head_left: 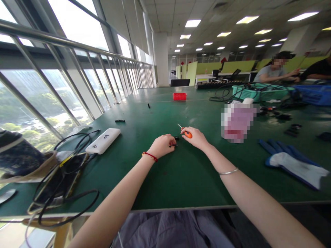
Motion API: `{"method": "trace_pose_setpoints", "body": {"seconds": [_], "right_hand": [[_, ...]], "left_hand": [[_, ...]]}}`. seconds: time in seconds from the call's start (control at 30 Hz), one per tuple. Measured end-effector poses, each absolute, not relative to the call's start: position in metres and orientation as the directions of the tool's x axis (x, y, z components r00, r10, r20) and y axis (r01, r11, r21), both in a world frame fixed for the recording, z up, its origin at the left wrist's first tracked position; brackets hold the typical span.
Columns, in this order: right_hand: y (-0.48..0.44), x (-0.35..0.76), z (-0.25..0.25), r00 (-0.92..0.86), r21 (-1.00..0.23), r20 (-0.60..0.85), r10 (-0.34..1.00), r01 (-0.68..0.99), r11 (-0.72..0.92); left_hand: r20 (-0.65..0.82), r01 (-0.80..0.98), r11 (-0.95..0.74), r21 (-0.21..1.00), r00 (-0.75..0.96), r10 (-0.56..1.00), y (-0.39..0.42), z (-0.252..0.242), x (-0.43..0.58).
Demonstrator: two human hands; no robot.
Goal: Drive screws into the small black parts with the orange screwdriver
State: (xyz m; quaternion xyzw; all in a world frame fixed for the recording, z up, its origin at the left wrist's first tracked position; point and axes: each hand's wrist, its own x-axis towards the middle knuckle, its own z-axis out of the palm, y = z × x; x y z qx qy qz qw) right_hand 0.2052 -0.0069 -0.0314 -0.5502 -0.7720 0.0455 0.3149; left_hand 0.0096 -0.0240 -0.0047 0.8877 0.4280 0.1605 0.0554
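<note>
On the green table (165,179), near edge: we rest both hands close together, almost touching.
Left hand (162,146): our fingers curl shut around a small black part (176,138), which pokes out on the thumb side.
Right hand (198,137): we pinch the orange handle of a screwdriver (186,133).
Screwdriver axis: the thin shaft slants up-left, away from us, its tip beyond the part.
Part from right fingers: just left, nearly touching.
Around: white power bank (103,140) left, gloves (292,162) right.

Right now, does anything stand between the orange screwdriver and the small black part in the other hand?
Nothing visible. The right hand with the orange screwdriver sits right beside the small black part in the left hand.
</note>
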Motion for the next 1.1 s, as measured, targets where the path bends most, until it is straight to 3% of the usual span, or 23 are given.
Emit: {"method": "trace_pose_setpoints", "body": {"seconds": [0.2,0.37,0.63,0.87,1.0,1.1], "right_hand": [[-0.02,0.2,-0.021,-0.365,-0.338,0.412,0.835,0.79,0.512],[-0.021,0.197,-0.02,-0.394,-0.321,0.41,0.822,0.781,0.535],[-0.023,0.199,-0.018,-0.416,-0.343,0.422,0.806,0.75,0.566],[-0.013,0.218,-0.016,-0.189,-0.458,0.57,0.8,0.735,0.5],[-0.01,0.224,-0.022,-0.134,-0.468,0.514,0.847,0.784,0.408],[-0.01,0.223,-0.024,-0.14,-0.478,0.464,0.875,0.792,0.38]], "left_hand": [[0.352,0.718,-0.629,0.299,0.53,0.772,-0.024,-0.003,0.011],[0.417,0.673,-0.665,0.326,0.529,0.739,-0.022,-0.006,0.012],[0.459,0.733,-0.671,0.109,0.562,0.688,-0.019,-0.005,0.007],[0.396,0.722,-0.638,0.267,0.522,0.756,-0.001,-0.017,0.008],[0.329,0.691,-0.644,0.33,0.555,0.764,0.005,-0.018,0.013],[0.362,0.778,-0.552,0.299,0.443,0.82,0.008,-0.008,-0.004]]}}
